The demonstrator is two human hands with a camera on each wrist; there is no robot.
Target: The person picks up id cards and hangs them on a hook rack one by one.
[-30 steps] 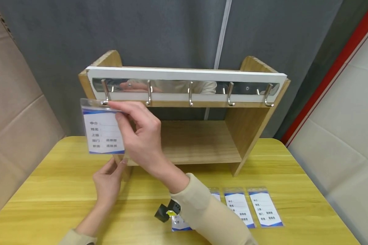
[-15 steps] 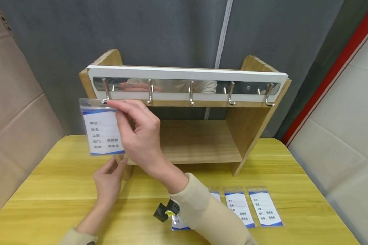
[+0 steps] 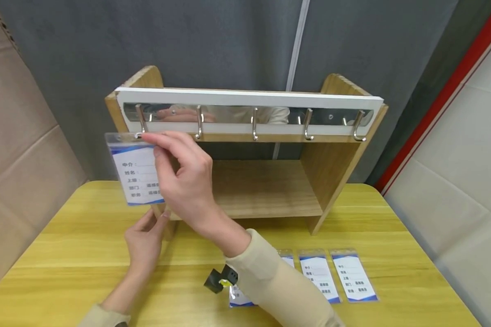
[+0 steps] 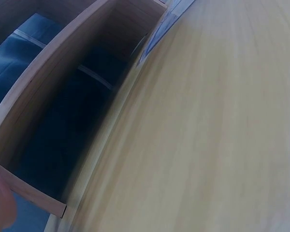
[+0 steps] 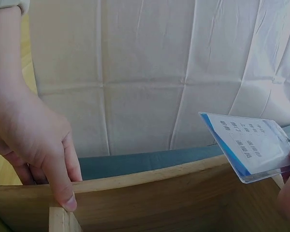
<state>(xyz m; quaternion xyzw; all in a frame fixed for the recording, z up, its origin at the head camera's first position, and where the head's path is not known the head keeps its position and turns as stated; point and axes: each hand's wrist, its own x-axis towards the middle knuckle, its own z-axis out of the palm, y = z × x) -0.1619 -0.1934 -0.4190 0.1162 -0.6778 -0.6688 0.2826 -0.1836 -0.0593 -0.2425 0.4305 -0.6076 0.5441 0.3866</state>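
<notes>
My right hand (image 3: 188, 175) pinches a clear badge holder (image 3: 137, 177) with a white and blue card in it. Its top strip overlaps the tip of the leftmost metal hook (image 3: 141, 119) in the head view, and the holder hangs slightly tilted; its right edge is behind my fingers. Lower down, my left hand (image 3: 144, 243) grips the left side panel of the wooden shelf (image 3: 266, 181). The right wrist view shows the left thumb (image 5: 64, 186) on one side of that panel's edge and the fingers round the other. Only a blurred fingertip (image 4: 1, 203) appears in the left wrist view.
More hooks (image 3: 254, 125) line the shelf's white front rail (image 3: 229, 97). Several badge cards (image 3: 355, 277) lie on the wooden table (image 3: 397, 254) at front right, partly behind the right sleeve (image 3: 278, 281). A grey curtain (image 3: 229, 45) stands behind, with pale cloth walls (image 3: 28, 136) either side.
The badge holder's lower end has swung a little to the right, so it now tilts. My right hand has shifted only slightly left; the left hand stays on the panel.
</notes>
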